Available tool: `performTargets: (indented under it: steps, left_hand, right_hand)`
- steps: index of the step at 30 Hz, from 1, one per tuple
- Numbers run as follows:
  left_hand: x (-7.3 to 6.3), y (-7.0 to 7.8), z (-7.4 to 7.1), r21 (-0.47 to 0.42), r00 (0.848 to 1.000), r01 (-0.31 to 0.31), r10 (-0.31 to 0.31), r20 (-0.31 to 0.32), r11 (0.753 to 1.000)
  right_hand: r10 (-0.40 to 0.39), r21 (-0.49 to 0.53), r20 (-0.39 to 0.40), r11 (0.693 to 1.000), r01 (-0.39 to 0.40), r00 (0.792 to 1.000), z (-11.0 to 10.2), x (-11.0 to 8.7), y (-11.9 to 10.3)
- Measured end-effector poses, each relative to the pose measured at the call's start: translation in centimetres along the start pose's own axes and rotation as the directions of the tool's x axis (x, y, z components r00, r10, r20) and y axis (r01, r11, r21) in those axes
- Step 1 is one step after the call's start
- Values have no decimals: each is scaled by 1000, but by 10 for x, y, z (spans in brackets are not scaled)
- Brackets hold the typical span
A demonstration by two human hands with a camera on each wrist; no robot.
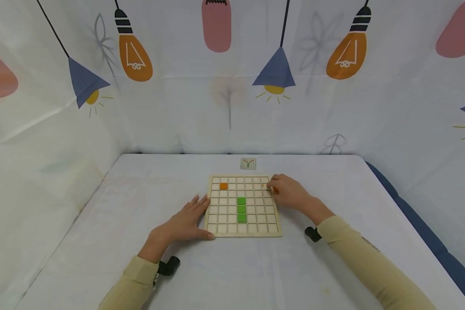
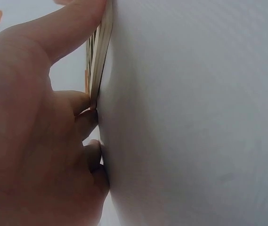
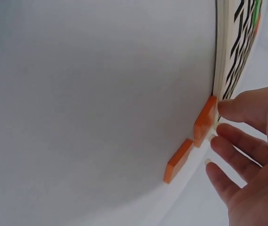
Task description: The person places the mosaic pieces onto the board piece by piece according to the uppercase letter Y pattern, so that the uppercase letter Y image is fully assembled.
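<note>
A square wooden grid board (image 1: 213,235) lies flat on the white table. My left hand (image 1: 187,221) rests at its left edge, fingers spread, with the thumb at the near left corner. In the left wrist view, the board's side edge (image 2: 104,40) runs past the thumb and fingertips. My right hand (image 1: 288,191) is over the far right part of the board, fingers bent, fingertips at a cell near the edge. In the right wrist view its thumb and fingers stand apart, beside an orange tile (image 3: 204,123) at the board's edge. A second orange tile (image 3: 178,161) lies close by.
On the board are one orange tile (image 1: 223,186) and a column of three green tiles (image 1: 241,209). A small pattern card (image 1: 248,163) lies just beyond the board. Behind the table (image 1: 147,181) hangs a sheet printed with lamps and bulbs.
</note>
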State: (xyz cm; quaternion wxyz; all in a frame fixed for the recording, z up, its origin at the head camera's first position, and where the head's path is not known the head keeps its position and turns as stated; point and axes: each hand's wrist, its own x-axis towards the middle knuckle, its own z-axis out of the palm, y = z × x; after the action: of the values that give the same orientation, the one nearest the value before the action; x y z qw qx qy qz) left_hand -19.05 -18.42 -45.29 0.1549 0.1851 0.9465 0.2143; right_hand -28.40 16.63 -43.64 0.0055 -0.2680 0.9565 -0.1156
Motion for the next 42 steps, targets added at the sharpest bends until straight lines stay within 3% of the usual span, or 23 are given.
performTargets:
  steps: [12, 34, 42]
  left_hand:
    - [-1, -1, -1, -1, 1000, -3, 3, -8, 1000]
    - [-2, 1, -2, -9, 1000, -18, 18, -4, 1000]
    - [-1, 0, -1, -10, 1000, -18, 18, -7, 1000]
  right_hand:
    - [43, -16, 21, 999, -43, 999, 0, 0, 10]
    - [14, -21, 35, 1000, -13, 999, -4, 6, 17]
    - [44, -8, 60, 999, -44, 997, -2, 8, 18]
